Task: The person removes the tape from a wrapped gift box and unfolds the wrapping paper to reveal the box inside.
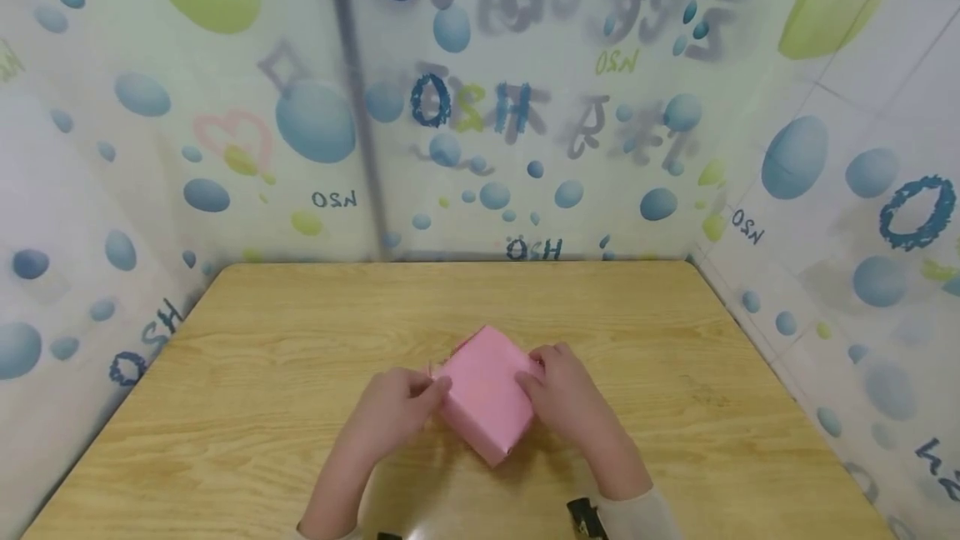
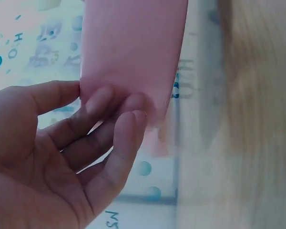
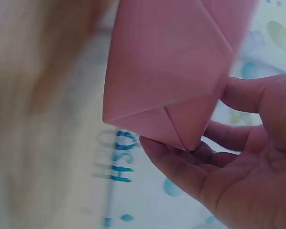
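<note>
A pink paper-wrapped box (image 1: 489, 390) is held at an angle above the front middle of the wooden table, one corner toward me. My left hand (image 1: 393, 411) grips its left corner, thumb on the upper face; in the left wrist view the fingers (image 2: 126, 131) bend against a smooth side. The opposite corner is held by my right hand (image 1: 567, 397), with its thumb on top and the other fingers partly hidden behind. Folded paper flaps (image 3: 155, 119) show on the end of the box in the right wrist view.
The wood-grain table (image 1: 300, 315) spreads around the box. Pale curtain-like walls (image 1: 465, 173) with blue and green drop prints stand at its back and sides. Black straps (image 1: 587, 517) show near the sleeves (image 1: 641, 517).
</note>
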Motion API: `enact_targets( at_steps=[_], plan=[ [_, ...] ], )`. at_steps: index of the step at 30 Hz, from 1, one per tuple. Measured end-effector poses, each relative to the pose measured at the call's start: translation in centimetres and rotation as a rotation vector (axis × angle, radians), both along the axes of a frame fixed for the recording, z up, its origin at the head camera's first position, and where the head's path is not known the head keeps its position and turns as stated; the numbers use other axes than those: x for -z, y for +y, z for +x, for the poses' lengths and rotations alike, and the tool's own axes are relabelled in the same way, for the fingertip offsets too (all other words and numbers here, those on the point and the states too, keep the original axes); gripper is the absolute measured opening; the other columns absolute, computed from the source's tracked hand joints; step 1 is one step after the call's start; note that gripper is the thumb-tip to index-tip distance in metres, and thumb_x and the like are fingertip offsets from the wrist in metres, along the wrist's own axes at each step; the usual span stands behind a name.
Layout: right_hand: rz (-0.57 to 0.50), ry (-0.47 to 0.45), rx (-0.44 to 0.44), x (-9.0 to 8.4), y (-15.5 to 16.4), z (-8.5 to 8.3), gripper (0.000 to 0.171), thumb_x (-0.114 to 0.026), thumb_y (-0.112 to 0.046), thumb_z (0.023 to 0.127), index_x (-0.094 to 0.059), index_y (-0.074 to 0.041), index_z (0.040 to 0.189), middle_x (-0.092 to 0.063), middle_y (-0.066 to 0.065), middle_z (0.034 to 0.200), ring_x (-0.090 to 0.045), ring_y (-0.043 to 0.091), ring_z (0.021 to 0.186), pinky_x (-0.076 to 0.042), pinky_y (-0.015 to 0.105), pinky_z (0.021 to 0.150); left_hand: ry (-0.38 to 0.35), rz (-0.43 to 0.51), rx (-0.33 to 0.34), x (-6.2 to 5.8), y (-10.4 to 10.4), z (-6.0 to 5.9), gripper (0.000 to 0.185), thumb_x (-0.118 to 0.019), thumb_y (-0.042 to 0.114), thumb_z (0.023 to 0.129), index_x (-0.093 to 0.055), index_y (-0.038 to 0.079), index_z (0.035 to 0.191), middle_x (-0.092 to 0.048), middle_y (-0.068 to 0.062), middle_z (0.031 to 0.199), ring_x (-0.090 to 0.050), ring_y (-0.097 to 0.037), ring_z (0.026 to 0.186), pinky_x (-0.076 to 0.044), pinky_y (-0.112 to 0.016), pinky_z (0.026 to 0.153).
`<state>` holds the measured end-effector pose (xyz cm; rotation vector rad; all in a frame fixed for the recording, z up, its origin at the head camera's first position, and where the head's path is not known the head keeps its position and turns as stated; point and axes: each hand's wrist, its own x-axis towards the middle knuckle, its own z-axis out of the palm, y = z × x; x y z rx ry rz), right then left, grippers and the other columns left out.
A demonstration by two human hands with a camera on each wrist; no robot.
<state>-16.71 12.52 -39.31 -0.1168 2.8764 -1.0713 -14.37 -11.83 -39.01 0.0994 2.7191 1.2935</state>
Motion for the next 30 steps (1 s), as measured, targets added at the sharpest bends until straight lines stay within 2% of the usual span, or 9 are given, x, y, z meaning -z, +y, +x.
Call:
enact_targets(
  at_steps=[4,7,10,12,13,16,20,27,30],
  plan=[
    [-0.079,0.016,0.067,-1.8,0.2,0.6,0.03,-0.064,-0.018,0.105,-0.065,0.002,0.126,-0.067,0.016,0.118,-0.065,0.026,0.103,-0.061,0.045,0.089,0.033,0.017,-0.006,-0.7,0.4,-0.2,0.032,-0.069,0.036,0.103,-0.073,0.012,0.082,-0.053,0.003,0.058,-0.044,-0.01,0.053,-0.036,-0.025,0.049],
    [-0.081,0.036,0.082,-2.7,0.3,0.9,0.032,-0.064,-0.016,0.104,-0.063,0.003,0.13,-0.066,0.018,0.124,-0.064,0.028,0.108,-0.061,0.047,0.093,0.029,0.065,-0.018,-0.6,0.9,-0.6,0.027,-0.074,0.037,0.1,-0.072,0.012,0.088,-0.063,0.002,0.065,-0.054,-0.009,0.056,-0.041,-0.024,0.05],
    [-0.069,-0.001,0.067,-2.7,0.2,1.1,0.035,-0.064,-0.016,0.105,-0.062,0.004,0.133,-0.066,0.019,0.128,-0.065,0.027,0.108,-0.062,0.045,0.092,0.027,0.079,-0.027,0.0,1.4,-1.1,0.028,-0.076,0.034,0.098,-0.073,0.007,0.104,-0.077,-0.005,0.096,-0.07,-0.013,0.076,-0.055,-0.028,0.062],
    [-0.066,-0.036,0.055,-2.4,0.1,1.2,0.035,-0.066,-0.017,0.104,-0.063,0.005,0.132,-0.068,0.018,0.129,-0.067,0.025,0.105,-0.063,0.043,0.09,0.022,0.08,-0.028,0.6,1.7,-1.4,0.037,-0.077,0.032,0.098,-0.071,0.002,0.118,-0.077,-0.012,0.117,-0.075,-0.018,0.09,-0.061,-0.032,0.071],
    [-0.068,-0.054,0.051,-2.2,0.0,1.2,0.034,-0.067,-0.017,0.104,-0.064,0.004,0.131,-0.07,0.017,0.127,-0.067,0.023,0.103,-0.063,0.041,0.087,0.02,0.077,-0.024,1.0,1.8,-1.4,0.042,-0.077,0.032,0.098,-0.069,-0.001,0.124,-0.076,-0.015,0.122,-0.076,-0.02,0.093,-0.062,-0.033,0.072],
    [-0.068,-0.08,0.035,-1.7,-0.1,1.4,0.03,-0.069,-0.017,0.103,-0.068,0.004,0.124,-0.074,0.014,0.117,-0.068,0.019,0.095,-0.062,0.037,0.079,0.013,0.083,-0.012,1.7,2.1,-1.6,0.05,-0.076,0.03,0.097,-0.065,-0.005,0.132,-0.076,-0.019,0.12,-0.076,-0.021,0.091,-0.062,-0.033,0.07],
    [-0.052,-0.071,0.018,-1.1,-0.1,1.5,0.023,-0.071,-0.016,0.101,-0.071,0.004,0.114,-0.076,0.013,0.105,-0.068,0.019,0.089,-0.061,0.037,0.076,0.007,0.075,0.008,2.2,2.1,-1.5,0.05,-0.077,0.027,0.096,-0.066,-0.006,0.132,-0.078,-0.018,0.11,-0.076,-0.02,0.088,-0.062,-0.031,0.069],
    [0.0,-0.085,0.019,-0.4,0.2,1.4,0.021,-0.076,-0.02,0.098,-0.071,0.0,0.102,-0.071,0.007,0.091,-0.061,0.018,0.08,-0.055,0.033,0.069,0.011,0.016,0.029,2.1,2.1,-1.4,0.048,-0.08,0.027,0.095,-0.069,-0.005,0.128,-0.077,-0.018,0.122,-0.074,-0.031,0.111,-0.063,-0.048,0.092],
    [-0.001,-0.106,0.024,-0.5,0.3,1.4,0.021,-0.076,-0.022,0.098,-0.071,-0.001,0.101,-0.07,0.006,0.089,-0.06,0.017,0.078,-0.053,0.031,0.067,-0.01,0.009,0.031,1.8,2.0,-1.4,0.051,-0.08,0.028,0.094,-0.067,-0.006,0.131,-0.076,-0.019,0.124,-0.073,-0.033,0.114,-0.062,-0.051,0.096]
  ],
)
